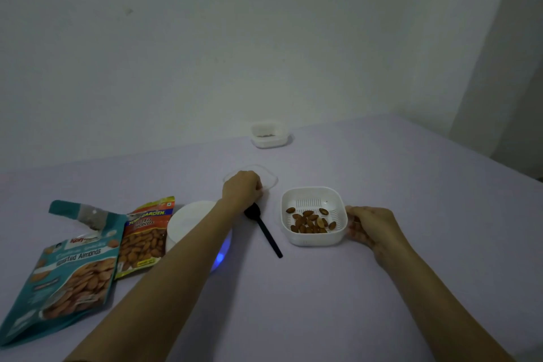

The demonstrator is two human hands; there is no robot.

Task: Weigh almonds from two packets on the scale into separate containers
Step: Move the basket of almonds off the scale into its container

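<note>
The left hand point(242, 189) reaches out across the lilac tabletop point(382, 170), knuckles up, its grip curled down on the near edge of a clear lid point(271, 181) lying flat at 12 o'clock from the middle of the work area; the fingertips are hidden under the hand. At 3 o'clock the right hand point(371, 228) has its grip wrapped round the right wall of the white container point(311, 239), which sits upright on the tabletop with a slotted floor and a loose scatter of almonds point(308, 220) inside. Between the 2 hands lies a black spoon point(264, 231), bowl just under the left wrist, handle slanting toward 5 o'clock. The round white scale point(191, 220) stands at 9 o'clock from the spoon, partly covered by the left forearm, with a blue glow point(219, 257) at its near rim. Just beside it at 9 o'clock lies the orange packet point(144, 238), touching the scale's edge, and farther toward 8 o'clock the larger teal packet point(67, 273), its top torn open and folded back. A second white container point(269, 141) rests well apart at 12 o'clock, near the plain wall point(235, 38); what it holds is too dim to tell.
</note>
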